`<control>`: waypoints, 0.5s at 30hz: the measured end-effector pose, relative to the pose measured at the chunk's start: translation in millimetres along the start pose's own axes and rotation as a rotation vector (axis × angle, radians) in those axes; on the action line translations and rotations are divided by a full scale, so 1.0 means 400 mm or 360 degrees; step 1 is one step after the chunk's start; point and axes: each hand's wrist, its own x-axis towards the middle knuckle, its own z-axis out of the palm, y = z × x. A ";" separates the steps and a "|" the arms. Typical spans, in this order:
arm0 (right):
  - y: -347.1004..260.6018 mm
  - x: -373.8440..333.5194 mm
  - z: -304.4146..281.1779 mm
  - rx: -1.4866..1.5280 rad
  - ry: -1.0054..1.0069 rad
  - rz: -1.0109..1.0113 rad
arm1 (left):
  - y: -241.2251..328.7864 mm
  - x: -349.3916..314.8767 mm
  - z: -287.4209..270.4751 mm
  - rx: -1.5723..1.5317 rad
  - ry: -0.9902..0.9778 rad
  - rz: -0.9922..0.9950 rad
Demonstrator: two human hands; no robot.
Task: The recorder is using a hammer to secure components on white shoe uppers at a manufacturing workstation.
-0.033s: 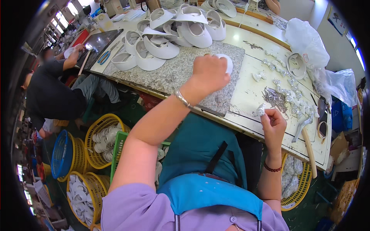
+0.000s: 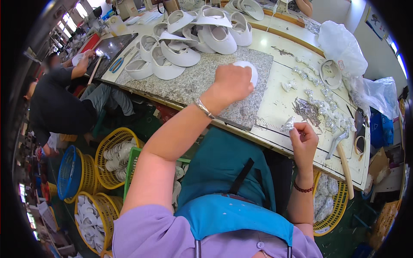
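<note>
My left hand [image 2: 232, 83] is closed at the right part of a grey speckled stone slab [image 2: 206, 71]. A white rounded piece [image 2: 249, 72] shows from under its fingers; the hand hides the rest of it. Between thumb and fingertips, my right hand [image 2: 304, 139] pinches a small silver bow [image 2: 288, 124] above the table's near edge. Several similar silver bows [image 2: 318, 103] lie to the right, around a heap of thin metal pins [image 2: 306, 110]. White open-topped pieces with rounded fronts [image 2: 180, 53], shaped like shoes or visors, are piled on the slab's far side.
A hammer [image 2: 340, 148] with a wooden handle lies at the right table edge, near a clear plastic bag [image 2: 344, 51]. Blue-handled scissors [image 2: 116, 64] rest at left. Yellow baskets [image 2: 88, 172] of white parts stand on the floor. Another person [image 2: 64, 101] sits at left.
My left hand has shifted slightly, and more of the white piece shows beside its fingers. The right hand and silver bow have moved very slightly left.
</note>
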 end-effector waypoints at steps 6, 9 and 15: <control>0.001 -0.007 -0.001 -0.0104 -0.0021 -0.0040 | -0.016 -0.001 -0.013 -0.0914 0.0057 -0.0001; -0.018 0.006 -0.012 -0.0130 0.0023 -0.0173 | 0.048 -0.016 -0.054 -0.2005 0.0066 -0.0211; -0.142 0.050 0.040 -0.0409 0.0143 -0.0981 | 0.128 -0.085 -0.029 -0.2880 -0.0098 -0.0486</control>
